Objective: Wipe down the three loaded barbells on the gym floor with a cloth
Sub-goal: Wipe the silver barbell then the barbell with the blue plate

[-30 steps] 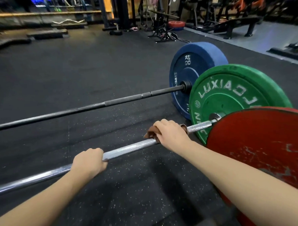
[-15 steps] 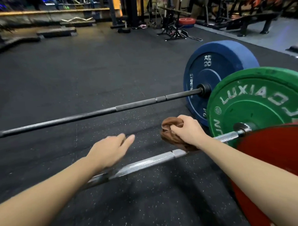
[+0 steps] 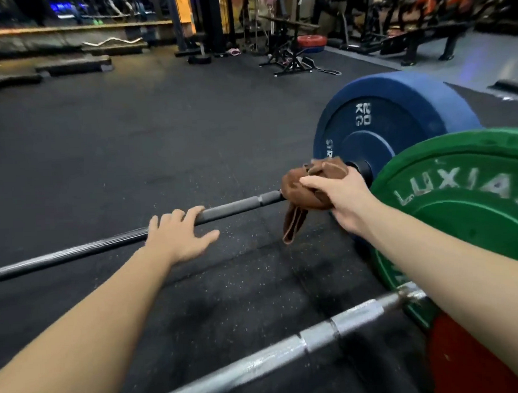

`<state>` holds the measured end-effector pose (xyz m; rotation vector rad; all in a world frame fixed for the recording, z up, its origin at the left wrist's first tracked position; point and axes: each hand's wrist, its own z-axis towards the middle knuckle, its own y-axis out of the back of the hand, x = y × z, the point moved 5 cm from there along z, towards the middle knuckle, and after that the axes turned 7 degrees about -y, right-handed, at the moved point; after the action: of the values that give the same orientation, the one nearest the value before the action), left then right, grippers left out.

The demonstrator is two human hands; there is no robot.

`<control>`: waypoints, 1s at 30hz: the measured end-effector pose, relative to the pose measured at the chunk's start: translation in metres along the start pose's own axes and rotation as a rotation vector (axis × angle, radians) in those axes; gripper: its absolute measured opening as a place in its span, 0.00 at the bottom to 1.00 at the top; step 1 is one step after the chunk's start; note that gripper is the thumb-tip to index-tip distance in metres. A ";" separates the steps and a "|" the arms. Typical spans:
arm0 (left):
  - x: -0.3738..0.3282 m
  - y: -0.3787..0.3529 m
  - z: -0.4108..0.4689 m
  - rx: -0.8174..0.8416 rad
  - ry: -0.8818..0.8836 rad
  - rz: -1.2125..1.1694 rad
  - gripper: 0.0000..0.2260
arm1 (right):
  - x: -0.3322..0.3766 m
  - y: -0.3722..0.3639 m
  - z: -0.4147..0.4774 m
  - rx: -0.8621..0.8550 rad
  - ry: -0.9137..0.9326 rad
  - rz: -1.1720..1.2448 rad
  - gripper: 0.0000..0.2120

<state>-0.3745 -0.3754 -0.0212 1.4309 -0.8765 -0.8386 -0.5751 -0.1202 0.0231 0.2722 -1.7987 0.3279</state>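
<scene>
Three colored plates stand on edge at the right of the dark rubber floor (image 3: 130, 142): a blue plate (image 3: 397, 122) farthest, a green plate (image 3: 475, 216) nearer, and a red plate (image 3: 466, 359) cut off by the bottom corner. Loaded like this, each barbell is probably far too heavy to lift for cleaning and might roll on its plates. It is better left lying and steadied at the shaft. The blue and green plates are thick, with worn pale lettering.

The black bar (image 3: 240, 203) runs leftward from the blue plate's hub. It is matte, with a rougher band near the cloth and a shinier stretch farther left. It should be rigid steel, grippy on the rough band and likely slick elsewhere. The silver bar (image 3: 259, 359) lies nearer and reaches the green plate. It is bright with dull patches. The red plate's bar is out of view.

The cloth (image 3: 299, 188) is brown, soft and light, so it should mold round a shaft if wrapped. It is bunched on the black bar just beside the blue plate's collar, and one folded tail hangs below the bar.

The right hand (image 3: 341, 201) has its fingers curled over the cloth, holding it at the bar. The left hand (image 3: 176, 235) is spread with straight fingers across the black bar, well apart from the cloth and grasping nothing. Blur hides whether it touches the bar.
</scene>
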 end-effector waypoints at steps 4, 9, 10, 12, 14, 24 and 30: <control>0.004 -0.008 0.011 0.186 0.101 -0.070 0.39 | 0.059 0.000 0.029 -0.314 0.233 -0.435 0.40; 0.003 -0.001 0.006 0.190 0.061 -0.023 0.38 | 0.025 -0.008 0.070 -0.321 0.133 -0.956 0.29; 0.002 -0.005 0.005 0.171 0.061 -0.015 0.38 | 0.007 -0.007 0.073 -0.342 0.118 -0.999 0.27; 0.002 -0.009 0.006 0.125 0.066 -0.017 0.38 | -0.008 -0.004 0.073 -0.402 0.216 -1.151 0.26; 0.002 -0.011 0.010 0.113 0.073 -0.028 0.38 | -0.004 0.002 0.073 -0.429 0.276 -1.255 0.27; 0.001 -0.008 0.012 0.134 0.120 0.004 0.34 | -0.002 0.014 0.067 -0.220 0.290 -0.949 0.09; 0.001 -0.004 0.012 0.166 0.135 0.002 0.35 | -0.004 -0.007 0.071 -0.317 0.266 -0.936 0.18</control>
<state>-0.3843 -0.3812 -0.0253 1.6108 -0.8601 -0.6711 -0.6357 -0.1526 0.0036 0.7579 -1.2658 -0.5543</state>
